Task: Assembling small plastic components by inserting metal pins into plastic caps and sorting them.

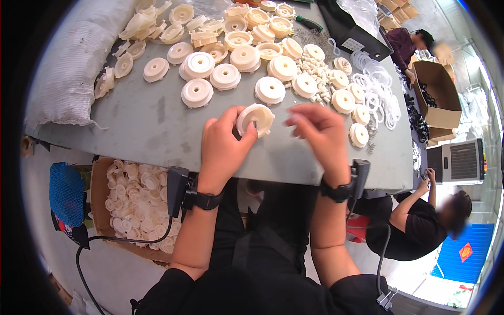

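My left hand [227, 146] is closed on a round cream plastic cap [254, 121], held tilted by its rim just above the table, with the thumb over its hollow face. To the right of it, my right hand [321, 131] hovers apart from the cap. Its fingers are curled and smeared by motion, so whether they pinch anything cannot be made out. Beyond the hands stand several cream discs with centre holes, the nearest a white-topped disc [270, 90]. A heap of small cream plugs [315, 79] lies to their right, beside small metal springs [371, 142].
White rings [374, 89] lie at the right of the grey table [173, 131]. A green-handled screwdriver [308, 23] and black box [357, 31] are at the back. A white sack [73, 68] stands left; a carton of cream parts [100, 197] is below. Two people work at right.
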A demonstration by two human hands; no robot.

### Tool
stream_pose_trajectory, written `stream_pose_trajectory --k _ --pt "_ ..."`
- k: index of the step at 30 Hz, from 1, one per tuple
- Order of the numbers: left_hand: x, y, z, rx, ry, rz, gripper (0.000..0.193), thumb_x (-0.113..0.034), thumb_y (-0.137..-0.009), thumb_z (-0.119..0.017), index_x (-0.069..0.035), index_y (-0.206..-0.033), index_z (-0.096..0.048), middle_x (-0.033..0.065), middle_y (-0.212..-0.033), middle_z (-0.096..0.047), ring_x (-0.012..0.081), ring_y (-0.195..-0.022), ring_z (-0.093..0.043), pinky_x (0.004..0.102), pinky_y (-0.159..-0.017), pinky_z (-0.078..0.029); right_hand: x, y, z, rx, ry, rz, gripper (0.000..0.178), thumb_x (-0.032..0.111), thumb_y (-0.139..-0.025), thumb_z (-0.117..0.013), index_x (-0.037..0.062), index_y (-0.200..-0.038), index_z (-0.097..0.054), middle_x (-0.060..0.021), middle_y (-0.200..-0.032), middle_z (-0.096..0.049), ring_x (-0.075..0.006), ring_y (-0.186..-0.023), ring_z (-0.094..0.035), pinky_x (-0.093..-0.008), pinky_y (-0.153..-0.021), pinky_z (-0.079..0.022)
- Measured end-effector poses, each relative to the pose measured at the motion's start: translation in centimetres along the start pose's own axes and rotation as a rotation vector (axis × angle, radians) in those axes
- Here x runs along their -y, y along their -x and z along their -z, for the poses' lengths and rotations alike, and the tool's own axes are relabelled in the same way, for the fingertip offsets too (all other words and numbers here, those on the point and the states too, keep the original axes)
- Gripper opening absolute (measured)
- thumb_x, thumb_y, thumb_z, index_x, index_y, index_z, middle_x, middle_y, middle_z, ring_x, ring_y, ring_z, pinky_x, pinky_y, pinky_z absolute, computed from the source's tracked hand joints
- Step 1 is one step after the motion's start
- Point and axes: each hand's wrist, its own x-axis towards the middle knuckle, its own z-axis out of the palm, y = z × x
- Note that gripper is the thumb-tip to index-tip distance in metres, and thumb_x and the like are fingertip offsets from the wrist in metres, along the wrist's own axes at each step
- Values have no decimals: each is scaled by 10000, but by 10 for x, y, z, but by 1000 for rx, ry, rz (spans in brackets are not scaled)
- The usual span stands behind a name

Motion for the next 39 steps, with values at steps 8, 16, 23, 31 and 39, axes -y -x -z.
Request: stream_pose_trajectory --k 8,16,23,31,39 --pt "-4 -1 3 -15 23 -3 254 -241 -743 -629 -60 -920 -603 76 -743 -649 226 -626 -549 310 -734 -364 -7 -7 103 -422 203 15 183 130 -823 -608 -3 -947 -628 -48 -770 -641 -86 -656 -569 -209 -598 -426" --pt "4 -1 3 63 129 -24 212 -95 -799 -637 49 -947 -590 87 -835 -654 117 -766 -613 240 -672 -479 2 20 -15 14 299 206 215 54 -724 -686 62 -934 -641 -28 -828 -646 -93 -623 -554 -230 -553 -445" --pt "8 1 -4 -75 199 -66 222 -177 -774 -616 -27 -937 -623 120 -800 -673 219 -732 -642 313 -773 -395 -14 8 -51 -188 422 347 215 72 -685 -715 91 -890 -654 -46 -727 -585 -157 -576 -551 -267 -517 -441" --pt "1 1 -1 -34 372 50 220 -116 -847 -550 41 -998 -579 104 -791 -673 92 -716 -615 226 -615 -463 -21 4 -53 -214 405 528 148 73 -718 -688 71 -856 -637 -41 -773 -606 -165 -592 -582 -277 -530 -461" --pt "0 2 -1 -116 342 71 221 -116 -839 -553 34 -1000 -582 71 -784 -663 72 -716 -595 225 -615 -457 -13 42 9 -375 -462 161 132 33 -805 -551 42 -926 -498 -78 -721 -591 -110 -570 -552 -212 -488 -437"
